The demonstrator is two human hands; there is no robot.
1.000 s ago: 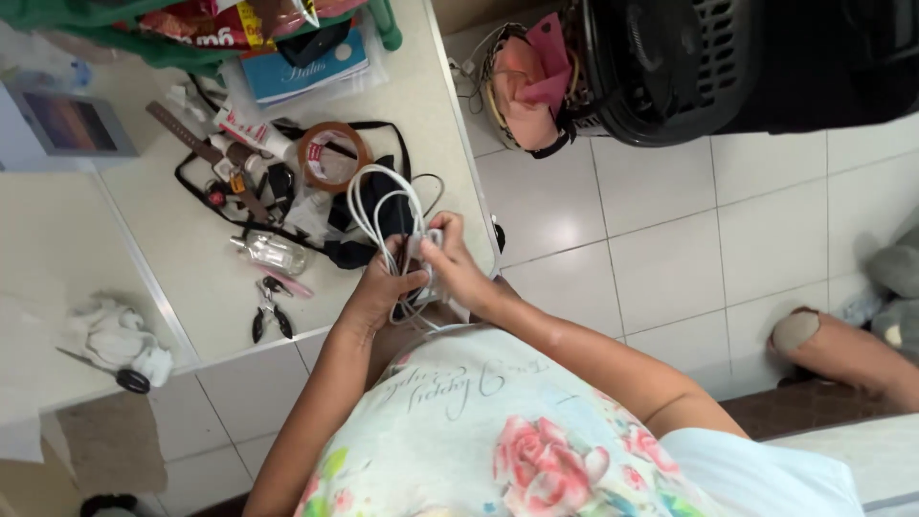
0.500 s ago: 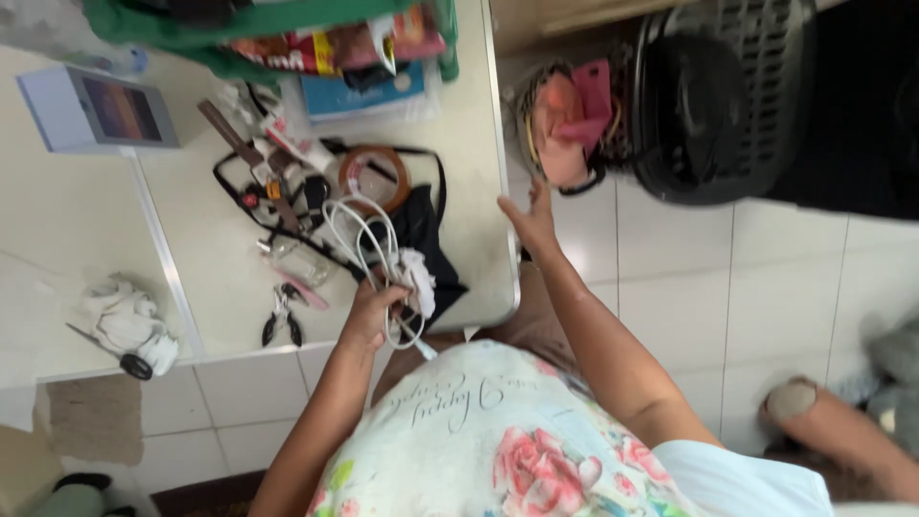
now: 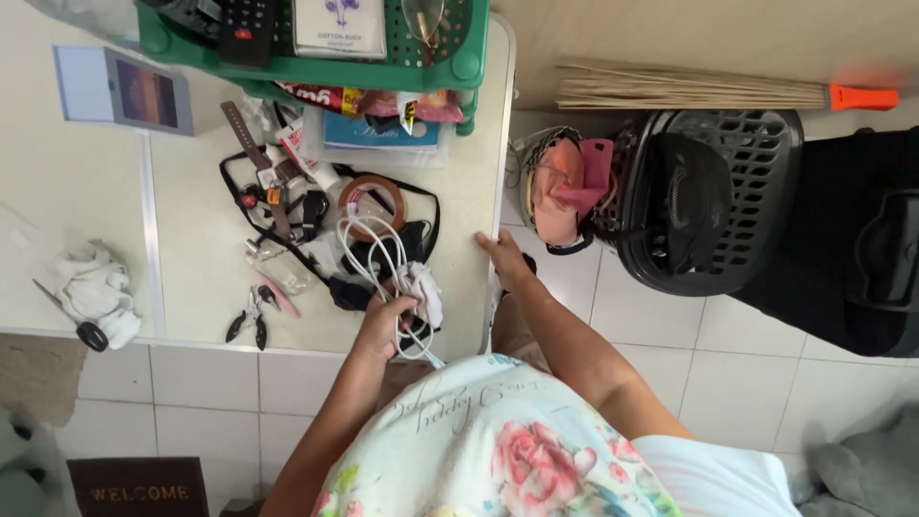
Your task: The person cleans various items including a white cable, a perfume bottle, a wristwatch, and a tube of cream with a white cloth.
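Note:
My left hand (image 3: 385, 324) grips a coiled white cable (image 3: 375, 257) with a white plug block (image 3: 424, 290) over the cream table (image 3: 191, 220). The cable's loops rest on a dark pouch and black straps (image 3: 412, 239). My right hand (image 3: 504, 260) lies flat with fingers apart on the table's right edge and holds nothing. A roll of brown tape (image 3: 371, 195) sits just beyond the cable.
A green basket (image 3: 316, 57) with a remote and boxes stands at the table's far side. Small pliers (image 3: 251, 314), scissors with a white cloth (image 3: 91, 287), a watch strap and small bottles lie on the table. A black laundry basket (image 3: 713, 206) and a broom (image 3: 708, 94) are on the tiled floor.
My right hand has let go of the cable and moved right and down to the table's edge. My left hand keeps the cable. The view has shifted over the table.

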